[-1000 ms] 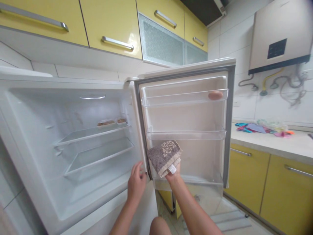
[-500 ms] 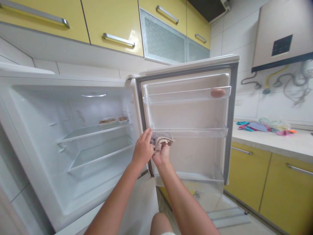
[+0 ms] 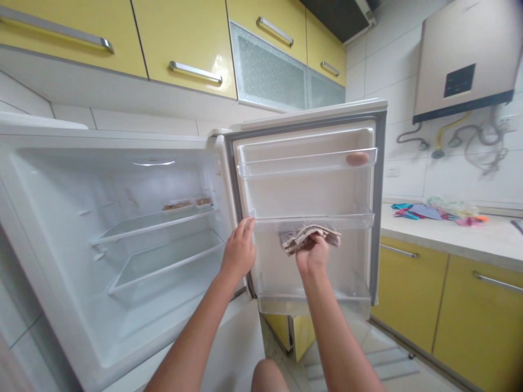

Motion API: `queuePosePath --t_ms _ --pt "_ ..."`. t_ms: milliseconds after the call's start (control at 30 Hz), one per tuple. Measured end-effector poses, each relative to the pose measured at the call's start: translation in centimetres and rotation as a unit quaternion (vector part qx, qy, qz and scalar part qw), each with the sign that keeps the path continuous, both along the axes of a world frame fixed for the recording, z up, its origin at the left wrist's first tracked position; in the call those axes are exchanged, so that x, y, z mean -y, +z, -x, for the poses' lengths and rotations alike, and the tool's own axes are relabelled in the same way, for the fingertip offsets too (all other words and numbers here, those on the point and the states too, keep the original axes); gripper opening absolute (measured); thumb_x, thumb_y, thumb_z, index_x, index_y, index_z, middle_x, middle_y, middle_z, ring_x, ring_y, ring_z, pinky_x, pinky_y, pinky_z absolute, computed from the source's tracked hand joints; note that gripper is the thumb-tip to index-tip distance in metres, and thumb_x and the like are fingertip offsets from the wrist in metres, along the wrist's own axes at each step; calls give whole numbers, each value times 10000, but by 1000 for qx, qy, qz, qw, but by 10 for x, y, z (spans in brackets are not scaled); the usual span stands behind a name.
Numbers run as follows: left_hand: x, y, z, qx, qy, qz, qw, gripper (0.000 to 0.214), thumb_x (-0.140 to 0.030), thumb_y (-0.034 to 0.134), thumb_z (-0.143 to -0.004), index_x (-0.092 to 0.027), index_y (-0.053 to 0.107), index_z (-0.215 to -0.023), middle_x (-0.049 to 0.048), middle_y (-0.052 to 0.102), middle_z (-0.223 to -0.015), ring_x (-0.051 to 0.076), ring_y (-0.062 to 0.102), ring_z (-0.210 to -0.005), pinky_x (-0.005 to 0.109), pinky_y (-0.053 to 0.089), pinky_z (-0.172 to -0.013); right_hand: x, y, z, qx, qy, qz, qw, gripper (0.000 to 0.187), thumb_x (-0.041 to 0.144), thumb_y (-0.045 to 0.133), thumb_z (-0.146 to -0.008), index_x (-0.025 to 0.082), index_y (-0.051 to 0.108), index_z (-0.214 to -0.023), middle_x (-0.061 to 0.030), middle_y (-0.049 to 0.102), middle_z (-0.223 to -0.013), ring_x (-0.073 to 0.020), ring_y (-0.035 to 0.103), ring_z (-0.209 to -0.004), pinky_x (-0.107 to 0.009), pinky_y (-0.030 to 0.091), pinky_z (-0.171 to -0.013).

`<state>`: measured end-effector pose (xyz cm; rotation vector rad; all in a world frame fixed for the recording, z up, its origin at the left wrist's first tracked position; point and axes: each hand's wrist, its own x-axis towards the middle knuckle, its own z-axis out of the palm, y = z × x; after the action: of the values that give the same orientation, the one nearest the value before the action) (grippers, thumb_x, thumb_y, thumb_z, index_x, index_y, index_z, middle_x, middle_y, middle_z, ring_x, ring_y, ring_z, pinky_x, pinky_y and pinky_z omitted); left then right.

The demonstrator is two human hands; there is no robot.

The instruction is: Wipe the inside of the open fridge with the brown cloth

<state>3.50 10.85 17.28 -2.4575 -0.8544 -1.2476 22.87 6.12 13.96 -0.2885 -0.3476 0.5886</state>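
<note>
My right hand (image 3: 312, 256) is closed around a folded, patterned greyish-brown cloth (image 3: 289, 243). It holds the cloth against the front of the clear middle door shelf (image 3: 351, 221), right of centre. My left hand (image 3: 239, 250) is at that shelf's left end, with its fingers bent over the end and the thumb side hidden. Both hands are in front of the inner side of the open fridge door (image 3: 302, 193). In the clear upper door shelf (image 3: 302, 165), a brown egg (image 3: 357, 158) lies at the right end.
To the left stands the open fridge compartment (image 3: 53, 239) with glass shelves (image 3: 163, 261) and small food packs (image 3: 177, 204). Colourful cloths (image 3: 425, 211) lie on the counter (image 3: 445, 234) at right. Yellow wall cabinets (image 3: 183, 32) hang above. A water heater (image 3: 466, 60) is mounted at upper right.
My right hand has moved right along the middle door shelf with the cloth, away from my left hand. The left hand has stayed at the shelf's left end.
</note>
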Motion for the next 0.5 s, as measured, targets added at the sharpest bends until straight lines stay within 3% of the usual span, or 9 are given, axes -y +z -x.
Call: queuePosePath --t_ms 100,200,300,367,500 --pt "0 -1 -1 2 3 3 1000 729 -21 409 -809 -220 368 -1509 127 449 -1545 273 465 -1412 502 415 -1196 23 5 -36 -76 -138 10 987 225 199 658 -643 235 525 -821 91 635 -775 -82 631 -698 -201 546 -654" --pt "0 -1 1 2 -1 5 1000 740 -17 405 -813 -218 345 -1523 129 433 -1559 272 450 -1427 506 399 -1211 43 9 -67 -121 -240 23 963 340 250 717 -695 243 528 -977 52 674 -1030 -89 671 -884 -210 575 -760" --pt "-1 -4 2 12 -17 9 1000 755 -24 416 -819 -240 323 -1537 122 404 -1578 266 421 -1454 503 365 -1237 53 9 -81 -75 -356 87 927 442 359 741 -758 241 503 -1111 -30 640 -1231 -141 655 -1105 -282 581 -919" --pt "-2 -5 3 20 -27 18 999 757 -29 420 -821 -240 317 -1540 120 393 -1583 261 407 -1466 496 343 -1250 53 6 -79 28 -458 178 870 474 409 700 -810 219 491 -1190 -112 590 -1313 -221 589 -1252 -401 539 -1042" --pt "-2 -1 6 17 -43 32 998 740 -21 404 -814 -205 337 -1528 131 405 -1570 252 398 -1470 489 318 -1264 47 -11 -62 197 -601 308 711 503 406 579 -904 149 488 -1327 -254 368 -1513 -358 342 -1465 -590 303 -1209"
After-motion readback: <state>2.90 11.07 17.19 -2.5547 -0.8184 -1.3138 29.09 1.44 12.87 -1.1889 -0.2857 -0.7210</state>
